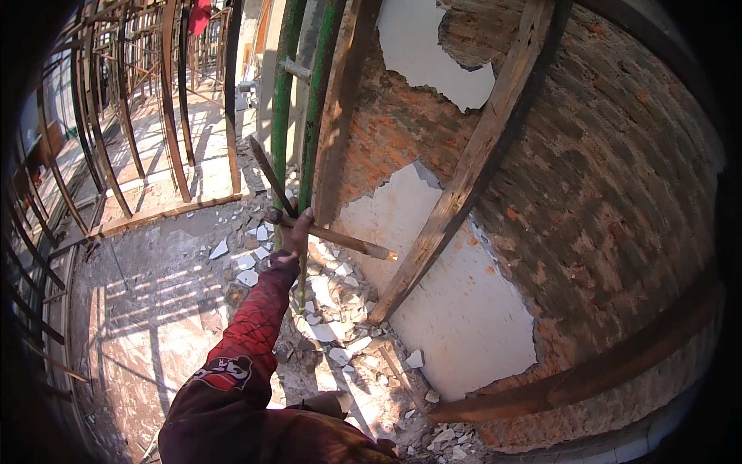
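My left hand (pixel 294 230) reaches forward at the end of a red patterned sleeve and is closed around a long metal chisel (pixel 352 243). The chisel's tip rests against the white plaster (pixel 456 309) on the brick wall (pixel 618 193). A dark thin bar (pixel 270 174) slants up and to the left from the same hand; I cannot tell whether the hand grips it too. My right hand is out of view.
Slanted wooden props (pixel 464 178) and green poles (pixel 284 85) lean against the wall. Broken plaster pieces (pixel 328 332) litter the floor at the wall's foot. A wooden railing (pixel 170 100) runs along the left, beyond a sunlit stone floor (pixel 154 309).
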Demonstrator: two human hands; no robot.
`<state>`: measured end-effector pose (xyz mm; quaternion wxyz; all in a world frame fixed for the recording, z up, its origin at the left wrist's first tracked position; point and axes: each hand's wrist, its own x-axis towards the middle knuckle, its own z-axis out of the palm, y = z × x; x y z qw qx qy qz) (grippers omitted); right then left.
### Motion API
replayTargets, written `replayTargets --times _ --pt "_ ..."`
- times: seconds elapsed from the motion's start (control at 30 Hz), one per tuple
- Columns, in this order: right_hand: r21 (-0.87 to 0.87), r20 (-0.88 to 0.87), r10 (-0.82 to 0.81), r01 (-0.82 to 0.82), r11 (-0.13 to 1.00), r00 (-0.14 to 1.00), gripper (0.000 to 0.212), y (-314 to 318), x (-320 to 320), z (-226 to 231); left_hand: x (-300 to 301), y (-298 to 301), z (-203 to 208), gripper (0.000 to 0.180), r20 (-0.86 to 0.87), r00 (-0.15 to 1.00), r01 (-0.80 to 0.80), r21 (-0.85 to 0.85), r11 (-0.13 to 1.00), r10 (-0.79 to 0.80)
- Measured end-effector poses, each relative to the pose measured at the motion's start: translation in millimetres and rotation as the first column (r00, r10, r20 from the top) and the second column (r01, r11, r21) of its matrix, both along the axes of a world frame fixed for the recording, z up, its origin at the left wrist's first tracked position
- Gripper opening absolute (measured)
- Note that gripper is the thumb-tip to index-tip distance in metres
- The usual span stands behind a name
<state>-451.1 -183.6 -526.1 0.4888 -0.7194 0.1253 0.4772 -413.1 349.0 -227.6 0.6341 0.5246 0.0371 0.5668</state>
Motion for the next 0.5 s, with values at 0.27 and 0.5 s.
replayTargets --times 0.27,0.5 --pt "-0.060 -0.014 0.068 -0.069 0.996 0.998 0.032 -8.7 -15.1 29.9 -0.8 -6.3 1.9 0.030 -0.013 0.998 -0.060 0.007 0.998 0.060" --pt "-0.055 -0.090 0.189 -0.194 0.979 0.978 0.033 11.8 -40.6 36.6 -6.8 -13.8 8.9 0.025 -0.056 0.977 -0.202 0.060 0.978 0.205"
